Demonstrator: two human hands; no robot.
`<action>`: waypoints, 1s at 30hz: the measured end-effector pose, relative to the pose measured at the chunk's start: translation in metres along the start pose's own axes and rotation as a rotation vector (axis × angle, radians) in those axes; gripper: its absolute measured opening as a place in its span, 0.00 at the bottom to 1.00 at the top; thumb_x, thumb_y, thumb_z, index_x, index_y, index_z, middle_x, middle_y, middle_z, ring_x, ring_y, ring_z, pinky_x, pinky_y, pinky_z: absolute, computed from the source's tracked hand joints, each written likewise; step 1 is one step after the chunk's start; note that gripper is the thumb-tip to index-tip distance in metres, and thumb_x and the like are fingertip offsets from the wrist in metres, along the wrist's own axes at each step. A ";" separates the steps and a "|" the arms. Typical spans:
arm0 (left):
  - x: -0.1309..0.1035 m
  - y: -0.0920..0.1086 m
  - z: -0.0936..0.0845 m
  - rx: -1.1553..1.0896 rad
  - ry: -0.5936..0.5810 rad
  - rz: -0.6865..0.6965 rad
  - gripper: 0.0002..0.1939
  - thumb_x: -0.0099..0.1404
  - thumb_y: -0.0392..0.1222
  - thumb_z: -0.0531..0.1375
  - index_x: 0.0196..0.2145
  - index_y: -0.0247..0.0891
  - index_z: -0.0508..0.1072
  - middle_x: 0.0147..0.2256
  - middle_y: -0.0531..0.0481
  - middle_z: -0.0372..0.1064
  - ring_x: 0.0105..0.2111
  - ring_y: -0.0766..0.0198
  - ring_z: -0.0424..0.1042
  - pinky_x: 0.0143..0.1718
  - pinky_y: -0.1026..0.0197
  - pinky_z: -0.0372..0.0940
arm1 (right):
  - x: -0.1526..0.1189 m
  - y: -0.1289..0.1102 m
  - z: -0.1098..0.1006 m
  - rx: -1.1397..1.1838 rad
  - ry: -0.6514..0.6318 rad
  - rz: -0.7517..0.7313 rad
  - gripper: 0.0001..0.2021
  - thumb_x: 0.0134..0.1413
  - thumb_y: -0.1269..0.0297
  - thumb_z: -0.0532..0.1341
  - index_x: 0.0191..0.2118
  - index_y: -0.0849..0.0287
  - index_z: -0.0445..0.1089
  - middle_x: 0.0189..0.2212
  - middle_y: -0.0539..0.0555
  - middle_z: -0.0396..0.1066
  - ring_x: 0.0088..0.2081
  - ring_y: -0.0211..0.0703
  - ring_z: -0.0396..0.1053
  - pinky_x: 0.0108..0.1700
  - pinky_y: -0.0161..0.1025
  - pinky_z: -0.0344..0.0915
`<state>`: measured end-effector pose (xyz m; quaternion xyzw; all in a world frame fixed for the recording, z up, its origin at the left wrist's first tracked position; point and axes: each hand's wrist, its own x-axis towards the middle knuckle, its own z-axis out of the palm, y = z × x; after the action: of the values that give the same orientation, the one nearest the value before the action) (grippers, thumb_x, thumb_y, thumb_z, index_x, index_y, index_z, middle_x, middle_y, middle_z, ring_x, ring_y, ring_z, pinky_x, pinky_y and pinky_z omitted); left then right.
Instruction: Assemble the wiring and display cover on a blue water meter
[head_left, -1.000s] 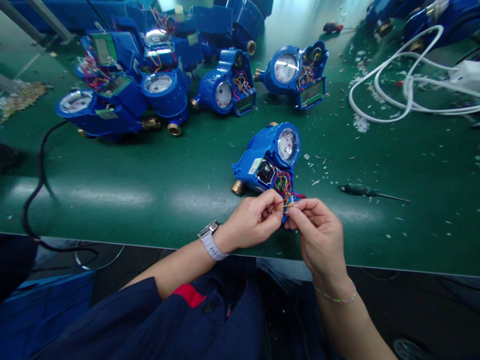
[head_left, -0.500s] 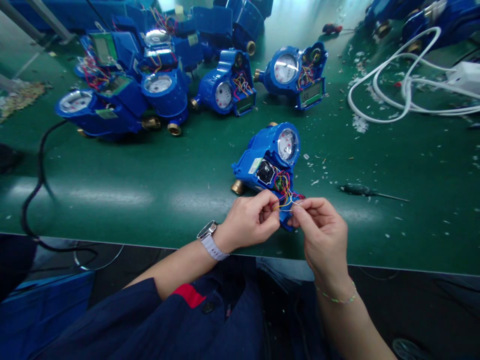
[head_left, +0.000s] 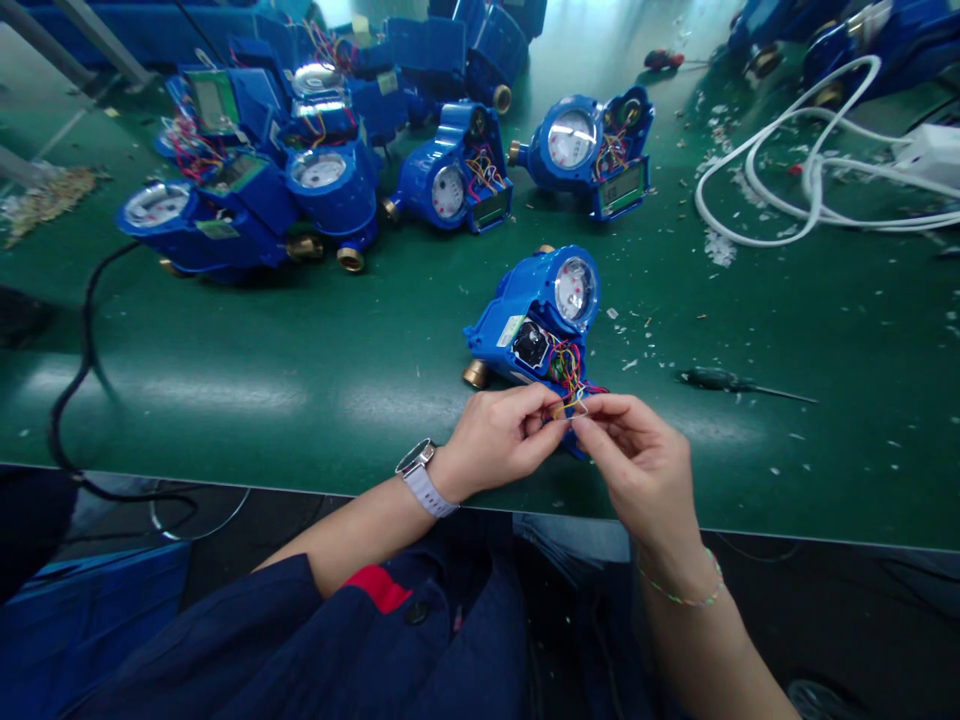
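**Reviewer:** State of the hands?

**Me:** Close together, fingertips almost meeting. My left hand (head_left: 514, 432) is pinched, thumb against forefinger, on thin wires (head_left: 567, 365); my right hand (head_left: 637, 455) is pinched on them from the other side. Which strand sits in which pinch, I cannot tell.

**Reviewer:** Why fingertips only?

**Me:** The strands are fine. In my judgement, a full grip would hide them and pull on the tangle.

**Reviewer:** Position of the unit?

**Me:** The blue meter (head_left: 499, 325) lies on the green bench (head_left: 360, 340), just beyond my hands, its opened housing turned toward me. This appears deliberate: the wires emerge on my side, and the bench bears the weight, leaving both hands for the strands.

**Reviewer:** Surroundings?

**Me:** A screwdriver (head_left: 712, 379) lies to the right, apart from the wires, presumably for easy reach. Farther back, one open meter (head_left: 446, 185) and a second open meter (head_left: 571, 140) sit with wires exposed, likely set there to leave working room. A white cable (head_left: 814, 190) lies looped at far right, among pale scraps (head_left: 721, 248).
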<state>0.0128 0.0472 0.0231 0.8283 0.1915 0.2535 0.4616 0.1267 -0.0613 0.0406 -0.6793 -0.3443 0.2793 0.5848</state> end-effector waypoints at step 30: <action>0.002 -0.001 0.001 0.009 0.035 0.039 0.07 0.64 0.37 0.58 0.28 0.34 0.70 0.22 0.55 0.63 0.20 0.72 0.60 0.21 0.69 0.53 | 0.016 -0.004 -0.012 -0.324 -0.138 -0.242 0.06 0.58 0.66 0.61 0.30 0.58 0.72 0.27 0.50 0.69 0.27 0.36 0.65 0.28 0.33 0.62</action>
<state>0.0151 0.0484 0.0229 0.8294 0.1843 0.2759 0.4493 0.1451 -0.0556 0.0472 -0.6974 -0.5031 0.1939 0.4722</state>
